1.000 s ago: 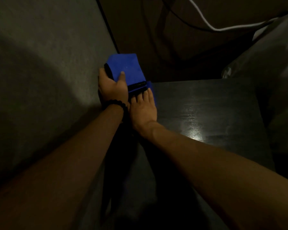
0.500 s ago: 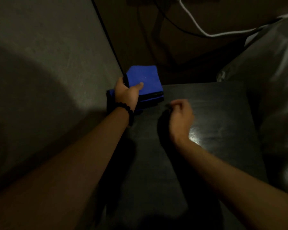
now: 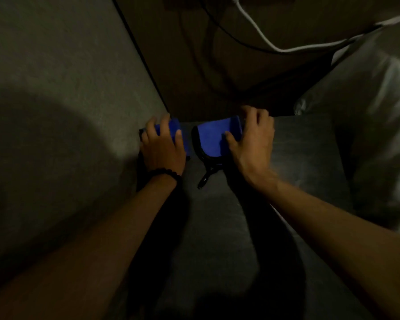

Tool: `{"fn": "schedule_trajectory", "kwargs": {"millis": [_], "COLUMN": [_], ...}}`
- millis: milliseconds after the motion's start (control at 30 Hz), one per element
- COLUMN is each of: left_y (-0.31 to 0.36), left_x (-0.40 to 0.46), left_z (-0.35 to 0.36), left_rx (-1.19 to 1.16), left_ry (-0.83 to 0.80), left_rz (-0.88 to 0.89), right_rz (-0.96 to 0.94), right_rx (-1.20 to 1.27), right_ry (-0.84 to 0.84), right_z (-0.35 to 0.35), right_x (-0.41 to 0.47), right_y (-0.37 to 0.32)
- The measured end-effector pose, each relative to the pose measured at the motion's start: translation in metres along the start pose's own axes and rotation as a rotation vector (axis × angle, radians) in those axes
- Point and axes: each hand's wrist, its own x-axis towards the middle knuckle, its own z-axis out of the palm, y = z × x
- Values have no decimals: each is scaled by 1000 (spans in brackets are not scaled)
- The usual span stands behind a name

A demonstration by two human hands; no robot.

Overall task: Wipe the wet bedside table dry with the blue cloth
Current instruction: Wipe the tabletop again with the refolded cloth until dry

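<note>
The dark bedside table fills the middle of the head view. At its far left corner my left hand, with a black bead bracelet on the wrist, grips a folded blue cloth against the wall. Just to the right, apart from it, my right hand holds a blue pouch with black trim, thumb on its face and fingers over its far edge. A black clip hangs from the pouch onto the table. The room is dim and wetness on the tabletop is hard to make out.
A grey wall borders the table on the left. White bedding lies along the right side. A white cable and dark cables run across the brown panel behind the table.
My right hand has moved from the table's middle to the far edge and taken the blue pouch. The two blue pieces, stacked before, are now side by side. My left hand stays on the cloth.
</note>
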Motion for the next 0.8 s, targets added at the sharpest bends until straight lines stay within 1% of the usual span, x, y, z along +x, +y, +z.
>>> {"fn": "schedule_trajectory", "kwargs": {"millis": [33, 67, 133, 167, 200, 267, 400, 533, 667, 800], "left_y": [-8, -14, -24, -27, -29, -31, -38, -42, -43, -37], "left_x": [3, 5, 9, 10, 10, 8, 6, 4, 1, -3], "left_z": [3, 8, 19, 23, 28, 33, 34, 37, 38, 38], "left_rx": [105, 190, 273, 283, 287, 291, 288, 301, 295, 302], "left_ry": [-94, -189, -355, -397, -406, -377, -318, -282, -247, -218], "left_rz": [22, 25, -14, -27, -28, 2, 104, 165, 174, 153], "right_rz": [-85, -167, -295, -321, -319, -277, -225, -280, -382, -380], "right_rx": [-72, -170, -370, -429, -467, -510, -498, -469, -410, -426], "right_ry": [-47, -155, -376, -427, -435, -399, -375, -351, -388, -381], "right_z": [3, 8, 22, 28, 34, 42, 58, 62, 57, 59], "right_x": [2, 3, 2, 0, -1, -3, -2, -2, 1, 1], "right_y": [-1, -3, -6, -8, -10, -18, -36, -37, -27, -24]}}
